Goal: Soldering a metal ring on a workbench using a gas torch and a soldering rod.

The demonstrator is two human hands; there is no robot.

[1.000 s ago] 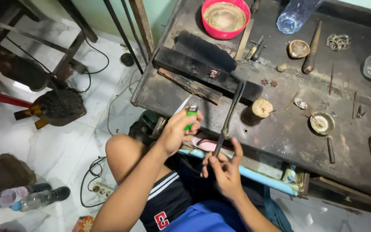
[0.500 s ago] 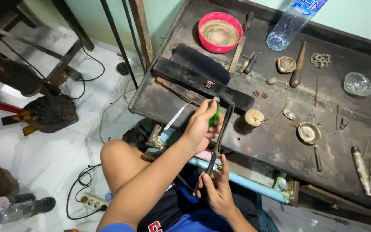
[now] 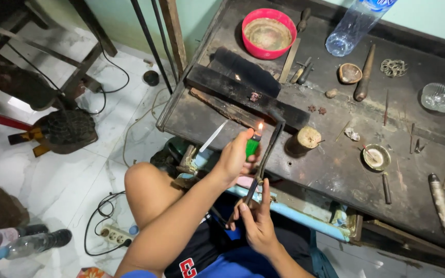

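Note:
My left hand (image 3: 234, 157) grips a green lighter (image 3: 253, 145), which burns with a small flame at its top, right beside the bent tip of a dark metal torch pipe (image 3: 268, 149). My right hand (image 3: 256, 219) holds the lower end of that pipe near my lap. Both hands hover over the front edge of a dark, worn workbench (image 3: 336, 170). A black charcoal block (image 3: 243, 95) with a small piece on it lies just beyond the flame.
On the bench stand a red bowl (image 3: 269, 33), a clear plastic bottle (image 3: 351, 28), a small round wooden stump (image 3: 308, 138), a little metal dish (image 3: 376, 157) and scattered hand tools. A power strip (image 3: 113, 236) and bottles (image 3: 21, 242) lie on the white floor at left.
My left hand has risen with the lighter to the pipe's tip, and the lighter is lit now. The view has shifted closer over the bench.

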